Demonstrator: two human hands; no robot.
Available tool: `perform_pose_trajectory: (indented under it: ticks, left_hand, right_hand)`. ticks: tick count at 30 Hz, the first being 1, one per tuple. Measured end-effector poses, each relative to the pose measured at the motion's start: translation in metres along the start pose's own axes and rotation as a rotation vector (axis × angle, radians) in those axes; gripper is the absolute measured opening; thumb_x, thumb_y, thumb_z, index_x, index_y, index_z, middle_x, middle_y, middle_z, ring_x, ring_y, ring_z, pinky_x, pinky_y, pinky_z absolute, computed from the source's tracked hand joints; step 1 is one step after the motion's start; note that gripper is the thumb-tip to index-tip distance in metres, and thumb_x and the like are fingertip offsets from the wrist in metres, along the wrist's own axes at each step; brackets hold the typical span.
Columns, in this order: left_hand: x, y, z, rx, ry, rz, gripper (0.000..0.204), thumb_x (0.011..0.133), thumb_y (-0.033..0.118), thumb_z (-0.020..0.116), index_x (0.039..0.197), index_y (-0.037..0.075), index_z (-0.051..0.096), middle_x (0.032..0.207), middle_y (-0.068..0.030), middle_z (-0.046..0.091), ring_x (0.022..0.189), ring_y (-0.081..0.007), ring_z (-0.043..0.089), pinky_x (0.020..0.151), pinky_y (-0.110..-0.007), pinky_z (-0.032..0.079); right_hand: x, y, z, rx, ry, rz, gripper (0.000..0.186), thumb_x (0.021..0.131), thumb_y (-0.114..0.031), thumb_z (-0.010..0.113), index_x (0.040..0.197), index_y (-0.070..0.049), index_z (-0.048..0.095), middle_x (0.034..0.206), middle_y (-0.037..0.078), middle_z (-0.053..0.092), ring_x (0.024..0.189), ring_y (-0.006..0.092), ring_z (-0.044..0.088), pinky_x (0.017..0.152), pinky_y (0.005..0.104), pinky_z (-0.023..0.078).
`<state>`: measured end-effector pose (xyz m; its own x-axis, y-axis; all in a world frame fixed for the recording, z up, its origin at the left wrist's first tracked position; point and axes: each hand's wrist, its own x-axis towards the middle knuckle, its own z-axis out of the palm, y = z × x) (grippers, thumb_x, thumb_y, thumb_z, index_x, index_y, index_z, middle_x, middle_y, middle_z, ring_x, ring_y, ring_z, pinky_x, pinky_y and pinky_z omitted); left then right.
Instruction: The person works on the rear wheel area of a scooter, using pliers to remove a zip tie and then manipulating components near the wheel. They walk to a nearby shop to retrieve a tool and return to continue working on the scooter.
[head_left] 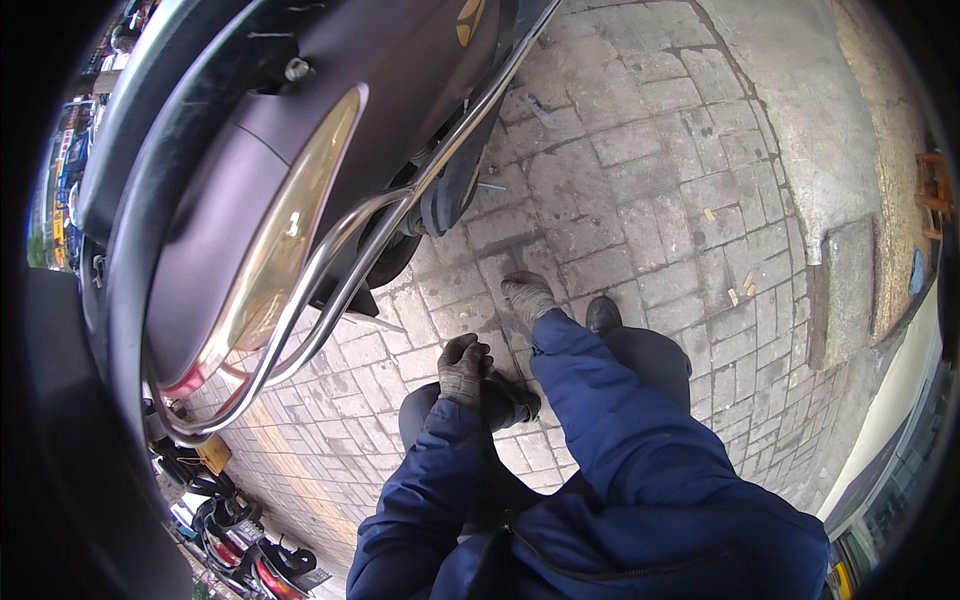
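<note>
A dark mauve scooter (215, 190) with a chrome tube rail (355, 230) fills the upper left. My left hand (464, 370), in a dirty grey glove, is raised over my knee, apart from the rail, with fingers curled; whatever it may hold is hidden. My right hand (530, 298), also gloved, is farther forward, below and right of the scooter's dark underside (440, 200). Its fingers are curled downward, and I cannot make out anything in them. My dark shoe (603, 316) shows beside my right hand.
Brick paving (650, 180) lies under me, with small litter scraps. A raised concrete step (840, 290) and a wooden stool (930, 185) are at the right edge. More parked two-wheelers (245, 535) stand at the lower left, and a crowded street shows at the far upper left.
</note>
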<state>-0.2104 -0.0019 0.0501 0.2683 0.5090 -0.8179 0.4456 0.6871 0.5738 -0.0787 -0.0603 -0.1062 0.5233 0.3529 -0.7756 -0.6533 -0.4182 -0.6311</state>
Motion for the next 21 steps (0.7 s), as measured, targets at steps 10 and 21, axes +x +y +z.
perform_pose_trajectory:
  ticks: [10,21]
  left_hand:
    - [-0.230,0.111,-0.006,0.012,-0.188,0.099,0.018,0.087,0.011,0.057,0.103,0.006,0.055,0.082,-0.0060,0.062,0.063,-0.0136,0.059,0.052,-0.027,0.052]
    - [-0.323,0.149,-0.155,-0.178,-0.142,0.189,0.017,0.087,0.009,0.053,0.104,0.006,0.054,0.081,-0.0086,0.062,0.063,-0.0155,0.059,0.056,-0.029,0.053]
  right_hand:
    - [-0.216,-0.134,-0.102,-0.201,-0.055,0.135,0.016,0.082,-0.014,0.059,0.097,-0.008,0.061,0.074,0.003,0.061,0.055,0.0150,0.057,0.047,0.0284,0.048]
    - [-0.258,-0.202,-0.081,-0.773,0.062,-0.202,0.015,0.077,-0.013,0.056,0.089,-0.008,0.062,0.065,0.004,0.057,0.051,0.0159,0.053,0.046,0.0312,0.047]
